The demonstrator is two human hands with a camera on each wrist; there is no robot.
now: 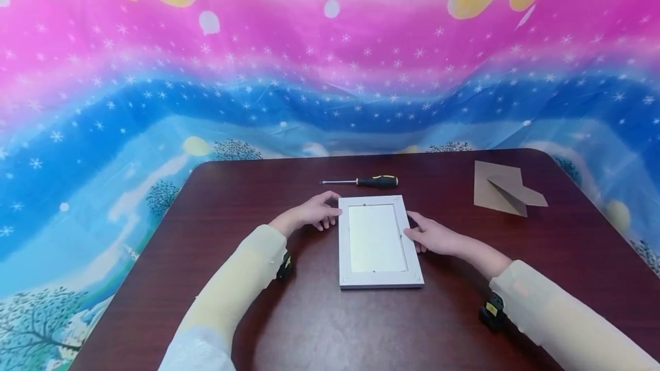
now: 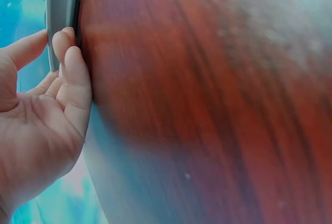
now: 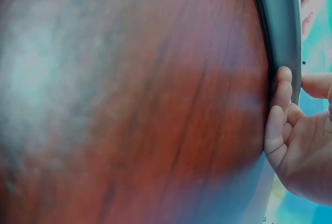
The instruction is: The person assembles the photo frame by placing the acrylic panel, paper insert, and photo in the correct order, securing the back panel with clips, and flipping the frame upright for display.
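A white picture frame (image 1: 373, 279) lies flat near the middle of the table, a pale panel (image 1: 376, 239) inside it and small dark tabs at the panel's edges. My left hand (image 1: 315, 212) holds the frame's left side near the far corner; in the left wrist view its thumb meets the upper edge and its bent fingers (image 2: 77, 79) lie against the side. On the right side, my right hand (image 1: 435, 235) grips the frame, thumb over the border and fingers (image 3: 280, 130) against the side wall. Their undersides are partly hidden.
A flat-blade screwdriver (image 1: 378, 181) with a black and yellow handle lies just beyond the frame. Far right on the dark wooden table (image 1: 309, 325) is a brown cardboard backing (image 1: 497, 188) with its stand leg folded out. A colourful cloth (image 1: 330, 73) hangs behind the table.
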